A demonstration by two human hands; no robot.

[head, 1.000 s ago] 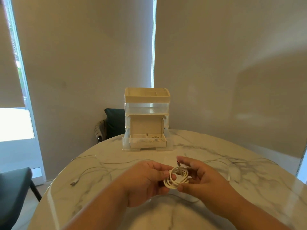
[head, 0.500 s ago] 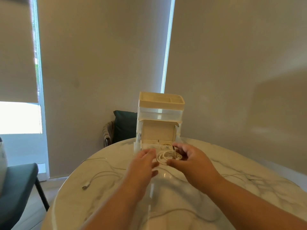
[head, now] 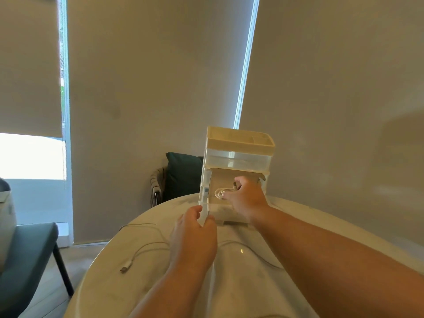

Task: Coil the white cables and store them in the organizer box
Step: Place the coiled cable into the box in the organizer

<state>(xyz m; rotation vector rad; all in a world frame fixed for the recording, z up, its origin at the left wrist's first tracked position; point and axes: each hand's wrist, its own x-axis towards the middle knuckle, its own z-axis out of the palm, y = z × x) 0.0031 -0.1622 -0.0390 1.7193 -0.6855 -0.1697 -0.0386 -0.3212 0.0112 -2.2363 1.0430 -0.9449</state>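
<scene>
Head view, the only one. Right hand (head: 246, 198) pinches the coiled cable (head: 220, 193) by its near side, thumb and fingers curled on it, holding it in the open mouth of the organizer box's (head: 238, 145) lower compartment. The coil looks to be off the compartment floor, not yet let go. Left hand (head: 195, 232) grips the clear front-left corner of the box base, thumb one side, fingers the other. On the table (head: 241, 294) a loose cable (head: 134, 257) lies left of the left hand w/ its plug near the table edge. A second loose cable (head: 268, 262) runs btwn the arms toward the right forearm. Both are uncoiled.

Risks, prob.:
- The coil isn't tied, so on release it may spring open & spill loops over the front lip, esp. w/ the plug end sticking up by the thumb.
- The box looks light — a push inward could slide or tip it if the left hand slackens.
- The right forearm could drag the second loose cable.
</scene>
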